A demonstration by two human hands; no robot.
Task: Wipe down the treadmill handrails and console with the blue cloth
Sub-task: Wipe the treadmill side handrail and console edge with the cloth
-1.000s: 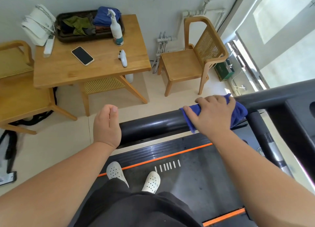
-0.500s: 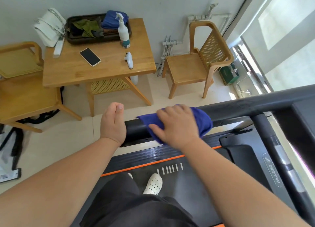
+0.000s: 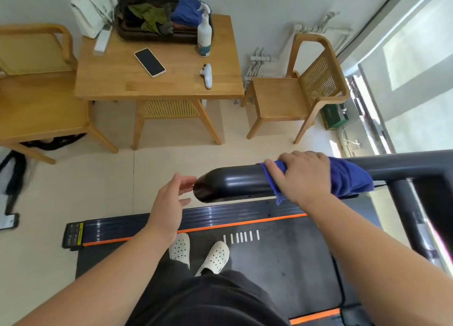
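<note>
The blue cloth is lying crumpled over the black handrail, wrapping it near its rounded free end. The glossy handrail is running level above the treadmill belt.

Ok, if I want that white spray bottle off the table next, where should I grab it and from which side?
Probably take the spray bottle by its narrow neck, just under the trigger head, fingers wrapped round. It stands upright with the dark tray close behind, so come from the near side, reaching over the small white device lying in front of it.
</note>
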